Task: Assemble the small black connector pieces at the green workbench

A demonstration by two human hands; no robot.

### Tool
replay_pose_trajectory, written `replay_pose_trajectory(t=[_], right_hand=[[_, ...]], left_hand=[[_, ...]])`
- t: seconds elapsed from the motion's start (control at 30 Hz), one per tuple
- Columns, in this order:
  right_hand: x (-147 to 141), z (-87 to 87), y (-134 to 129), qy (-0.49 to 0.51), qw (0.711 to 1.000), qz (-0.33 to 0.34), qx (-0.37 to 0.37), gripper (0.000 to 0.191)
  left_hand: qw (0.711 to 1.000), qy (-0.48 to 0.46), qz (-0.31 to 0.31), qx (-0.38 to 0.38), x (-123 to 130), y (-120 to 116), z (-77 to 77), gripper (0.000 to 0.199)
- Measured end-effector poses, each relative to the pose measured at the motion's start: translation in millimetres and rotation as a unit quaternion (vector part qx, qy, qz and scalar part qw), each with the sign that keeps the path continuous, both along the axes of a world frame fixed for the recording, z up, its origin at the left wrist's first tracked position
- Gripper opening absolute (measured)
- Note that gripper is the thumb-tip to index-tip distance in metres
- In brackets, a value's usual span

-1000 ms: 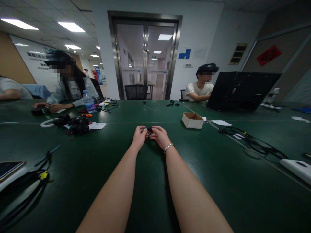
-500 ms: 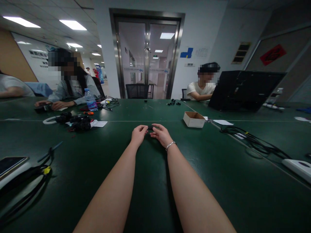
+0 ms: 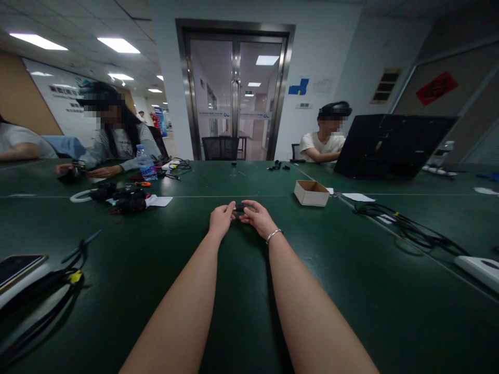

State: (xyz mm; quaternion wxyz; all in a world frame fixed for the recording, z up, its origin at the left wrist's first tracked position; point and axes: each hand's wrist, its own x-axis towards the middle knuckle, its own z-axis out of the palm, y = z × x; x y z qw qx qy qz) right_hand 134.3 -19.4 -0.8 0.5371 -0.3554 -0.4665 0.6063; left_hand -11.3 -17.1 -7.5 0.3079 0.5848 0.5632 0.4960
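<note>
Holding a small black part (image 3: pixel 239 208) between left hand (image 3: pixel 221 221) and right hand (image 3: pixel 260 221), out in front, over the middle of the green desk (image 3: pixel 163 259). Closed in grip on both sides: pinching the part's left end with left thumb and fingertips, and taking its right end more loosely between right thumb and fingers. Cannot tell whether touching the desk with the part.

Compared with half a second ago, keeping both hands on the part in nearly the same spot, but now showing more of a small pale patch beside the left fingertips. Wearing a silver bracelet (image 3: pixel 274 236) on the right wrist, as before.

Across the desk to the left, can see a co-worker (image 3: pixel 113 143), with hands now farther apart and with a dark object (image 3: pixel 70 175) turned differently than before. Can see little change in another co-worker (image 3: pixel 322 143) beside the black monitor (image 3: pixel 393 148).

Left in place since the earlier frames: at right, an open-topped box (image 3: pixel 312 197) and black cables (image 3: pixel 413 226); at left, a bottle (image 3: pixel 146 166), a cluster of black parts (image 3: pixel 130 201) and a phone (image 3: pixel 19 269).
</note>
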Motion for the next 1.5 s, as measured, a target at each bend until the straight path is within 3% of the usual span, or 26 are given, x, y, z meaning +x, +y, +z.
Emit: replay_pose_trajectory(t=[0.37, 0.77, 0.93, 1.13, 1.27, 1.33, 1.5], right_hand=[[2, -2.4, 3, -0.004, 0.999, 0.036, 0.007, 0.024], [2, -0.2, 1, -0.003, 0.999, 0.034, 0.005, 0.024], [1, 1.3, 1, 0.003, 1.000, 0.006, -0.012, 0.019], [-1, 2.7, 1, 0.036, 0.998, -0.035, -0.032, 0.007], [-2, 3.0, 1, 0.038, 0.997, -0.049, -0.040, 0.007], [-2, 3.4, 1, 0.036, 0.997, -0.054, -0.041, 0.009], [-2, 3.5, 1, 0.030, 0.997, -0.055, -0.041, 0.010]], left_hand=[[0.994, 0.090, 0.045, -0.031, -3, -6, 9.2, 0.056], [0.994, 0.090, 0.045, -0.039, -3, -8, 11.4, 0.054], [0.998, 0.064, 0.023, -0.006, -4, -3, 2.9, 0.050], [0.993, -0.055, -0.049, 0.087, -2, 5, -3.3, 0.021], [0.984, -0.104, -0.091, 0.115, 0, 4, -1.3, 0.022], [0.985, -0.114, -0.078, 0.105, 1, 3, 0.2, 0.023], [0.992, -0.119, -0.038, 0.000, 2, 1, 2.1, 0.026]])
